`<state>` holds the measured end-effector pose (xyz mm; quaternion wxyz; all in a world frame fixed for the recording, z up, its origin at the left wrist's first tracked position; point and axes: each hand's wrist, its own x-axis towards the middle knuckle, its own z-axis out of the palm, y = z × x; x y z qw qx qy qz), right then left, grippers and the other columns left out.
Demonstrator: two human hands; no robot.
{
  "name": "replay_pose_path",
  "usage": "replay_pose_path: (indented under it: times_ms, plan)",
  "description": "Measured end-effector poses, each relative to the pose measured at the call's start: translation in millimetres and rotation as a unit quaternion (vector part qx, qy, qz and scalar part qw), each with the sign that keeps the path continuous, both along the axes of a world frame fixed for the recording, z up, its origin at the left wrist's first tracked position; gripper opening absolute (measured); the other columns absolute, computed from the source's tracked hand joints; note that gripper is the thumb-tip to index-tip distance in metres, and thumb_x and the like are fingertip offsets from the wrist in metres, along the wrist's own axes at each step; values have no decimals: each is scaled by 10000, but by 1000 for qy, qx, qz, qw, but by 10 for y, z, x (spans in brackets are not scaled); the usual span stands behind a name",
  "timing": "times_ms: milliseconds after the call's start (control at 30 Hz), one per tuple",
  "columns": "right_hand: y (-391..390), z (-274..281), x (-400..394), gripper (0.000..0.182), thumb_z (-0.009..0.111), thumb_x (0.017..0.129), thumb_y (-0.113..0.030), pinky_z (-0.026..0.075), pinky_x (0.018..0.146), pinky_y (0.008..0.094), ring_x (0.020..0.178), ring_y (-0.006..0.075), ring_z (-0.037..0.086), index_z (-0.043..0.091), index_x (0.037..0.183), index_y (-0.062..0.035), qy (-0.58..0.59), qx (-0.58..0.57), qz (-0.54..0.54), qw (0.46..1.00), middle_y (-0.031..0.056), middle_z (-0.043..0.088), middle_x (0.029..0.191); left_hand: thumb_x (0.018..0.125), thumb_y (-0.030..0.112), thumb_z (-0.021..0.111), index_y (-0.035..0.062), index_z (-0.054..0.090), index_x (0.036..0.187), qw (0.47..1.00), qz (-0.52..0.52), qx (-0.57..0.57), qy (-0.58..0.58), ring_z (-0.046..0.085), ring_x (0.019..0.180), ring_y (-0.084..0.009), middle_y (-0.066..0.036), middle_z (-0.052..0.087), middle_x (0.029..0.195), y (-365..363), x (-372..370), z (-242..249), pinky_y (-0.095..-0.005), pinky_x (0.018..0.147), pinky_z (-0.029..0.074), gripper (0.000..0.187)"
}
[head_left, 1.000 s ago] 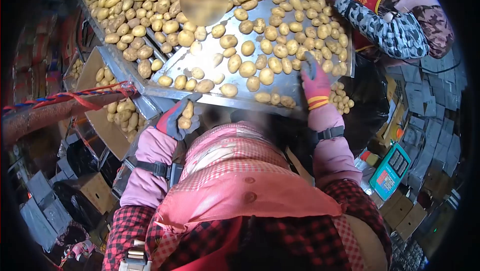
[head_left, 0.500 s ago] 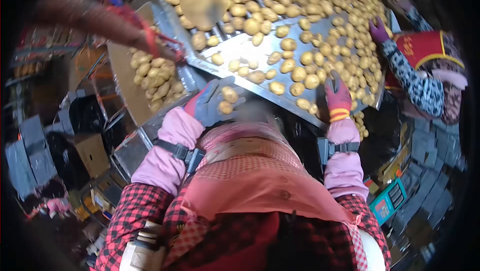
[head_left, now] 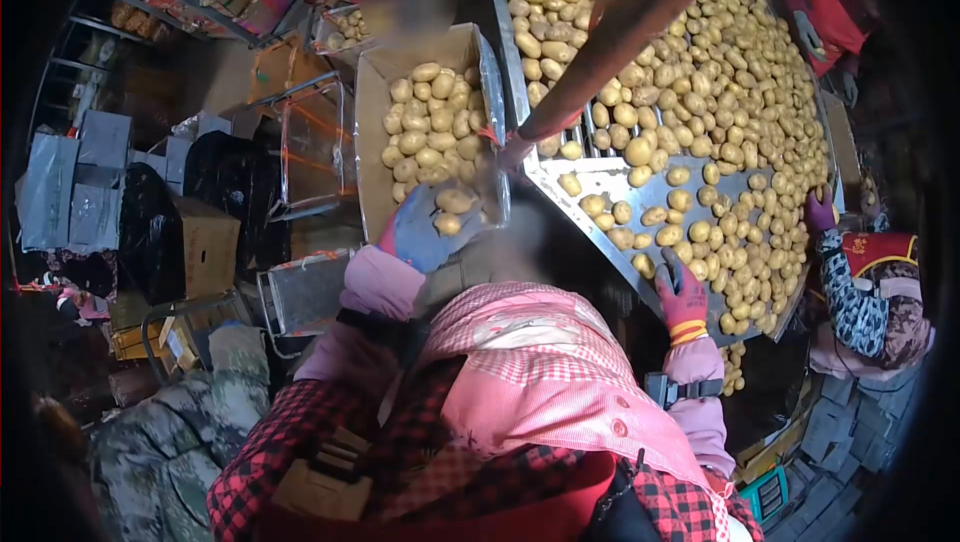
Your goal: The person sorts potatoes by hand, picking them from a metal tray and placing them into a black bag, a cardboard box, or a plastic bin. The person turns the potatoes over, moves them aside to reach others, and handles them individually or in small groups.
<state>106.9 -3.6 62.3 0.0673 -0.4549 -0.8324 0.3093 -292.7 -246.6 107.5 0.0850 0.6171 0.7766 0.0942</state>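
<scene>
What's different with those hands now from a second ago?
The left hand in a blue-grey glove has moved left, from beside the shiny metal table to the near end of the open brown cardboard box, as the view swung left. That hand still holds two oval yellow potatoes. The right hand in a pink-and-grey glove stays at the table's near edge.

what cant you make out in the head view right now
- Head view: the floor of the box, covered by potatoes.
- Head view: the stretch of potato pile behind the pole, hidden by that pole.
- Head view: what lies under the right hand, hidden by the hand itself.
- Head view: any figures on the green device, too small.
</scene>
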Motion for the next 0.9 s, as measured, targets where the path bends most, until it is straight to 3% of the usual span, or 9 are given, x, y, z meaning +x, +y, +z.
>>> replay_pose_path:
  times_ms: [133, 300, 400, 467, 533, 633, 700, 833, 900]
  plan:
    - [-229, 282, -160, 527, 708, 776, -172, 475, 941, 389, 1114, 323, 609, 577, 1281, -93, 19, -9, 4, 1000, 149, 637, 1211, 949, 399, 533, 166, 466, 1341, 985, 138, -92, 55, 534, 1154, -312, -87, 619, 1104, 187, -729, 131, -525, 996, 387, 461]
    - [-366, 416, -96, 553, 699, 772, -108, 436, 1006, 376, 1174, 317, 581, 557, 1304, -59, -26, 13, -2, 1000, 158, 617, 1254, 958, 377, 525, 118, 434, 1372, 969, 173, -112, 136, 526, 1187, -295, -101, 574, 1202, 544, -1518, 223, -489, 1015, 396, 497]
    - [-418, 399, 96, 548, 699, 776, -125, 449, 987, 390, 1146, 324, 593, 559, 1302, -61, 16, 4, -25, 1000, 158, 628, 1229, 963, 364, 520, 89, 415, 1390, 971, 162, -105, -140, 521, 1206, -285, -109, 547, 1262, 555, -1226, 258, -467, 1026, 402, 518]
    - [-482, 242, 308, 536, 705, 779, -171, 482, 935, 403, 1093, 326, 623, 572, 1287, -65, 56, -17, -78, 995, 163, 644, 1196, 967, 356, 516, 70, 403, 1403, 795, 180, 8, -578, 518, 1219, -278, -115, 529, 1301, 480, -932, -51, -453, 1033, 406, 533]
    - [-564, 155, 583, 546, 691, 798, -261, 477, 939, 400, 1101, 314, 617, 563, 1305, -104, -36, -11, -101, 994, 160, 637, 1204, 970, 347, 513, 51, 390, 1415, 454, 116, 75, -880, 515, 1232, -271, -120, 511, 1340, 469, -659, -522, -438, 1041, 410, 548]
    - [-694, 301, 681, 518, 656, 830, -348, 470, 930, 415, 1068, 352, 603, 564, 1296, -143, -32, -20, -112, 993, 170, 627, 1182, 975, 334, 508, 22, 372, 1433, 203, 3, 25, -979, 510, 1252, -261, -128, 484, 1400, 527, -178, -973, -416, 1052, 416, 570]
    - [-653, 367, 763, 511, 648, 837, -344, 471, 930, 413, 1072, 346, 604, 561, 1302, -150, -45, -42, -103, 993, 165, 629, 1182, 944, 331, 582, -11, 383, 1417, 376, 88, -21, -922, 540, 1219, -261, -143, 522, 1347, 652, 193, -319, -376, 1039, 435, 617]
    - [-541, 212, 830, 508, 648, 842, -328, 473, 932, 409, 1086, 335, 605, 553, 1318, -176, -5, -48, -90, 995, 159, 628, 1196, 943, 344, 565, -12, 404, 1399, 579, 103, 1, -809, 507, 1239, -285, -189, 509, 1344, 1244, 586, -170, -412, 1070, 398, 601]
    - [-525, 123, 1063, 534, 663, 831, -325, 478, 932, 408, 1085, 334, 604, 542, 1332, -185, 22, -13, -94, 995, 155, 627, 1201, 921, 390, 577, 3, 416, 1397, 836, 36, -38, -546, 508, 1227, -283, -179, 536, 1294, 1468, 798, -207, -410, 1054, 394, 635]
